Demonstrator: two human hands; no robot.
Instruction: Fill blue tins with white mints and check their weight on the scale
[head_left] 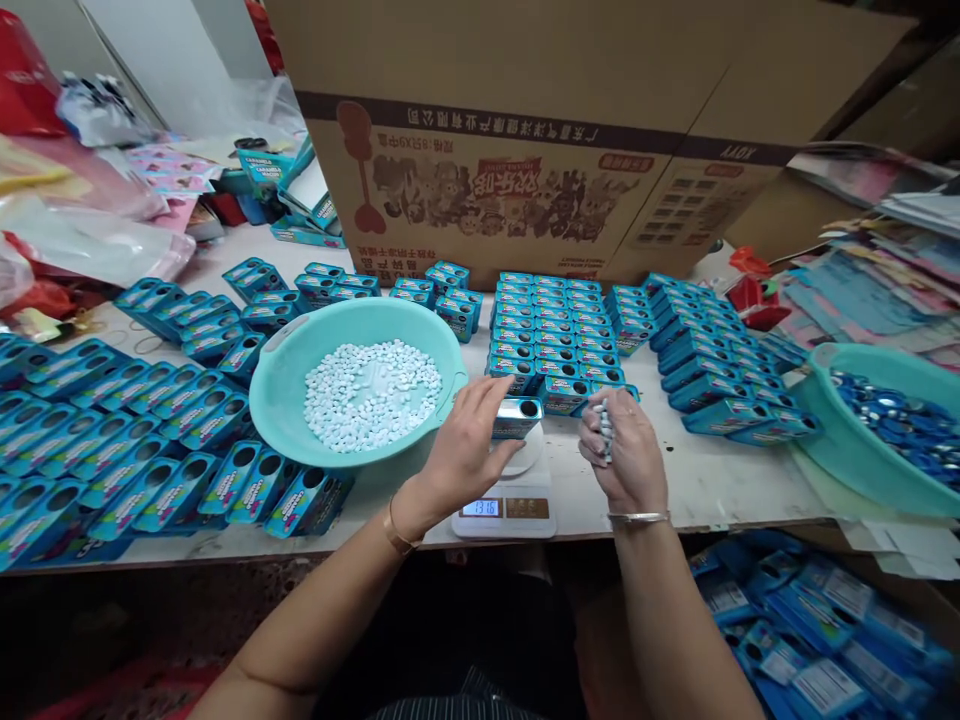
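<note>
A small blue box (517,417) with a round dark hole in its end lies on the white kitchen scale (504,523), whose lit display seems to read 131.6. My left hand (466,440) is spread just left of the box, thumb and fingers apart with nothing between them; whether a fingertip touches the box I cannot tell. To the right of the scale, my right hand (628,448) is closed round a handful of small white candies (604,425), some showing between the fingers. More white candies lie in the turquoise basin (289,425) at left.
Rows of similar blue boxes (551,325) stand behind the scale, with more boxes (127,430) covering the table's left side. A second turquoise basin (832,455) at right holds blue round caps. Behind stands a large cardboard carton (480,120); more blue packages (817,610) lie below right.
</note>
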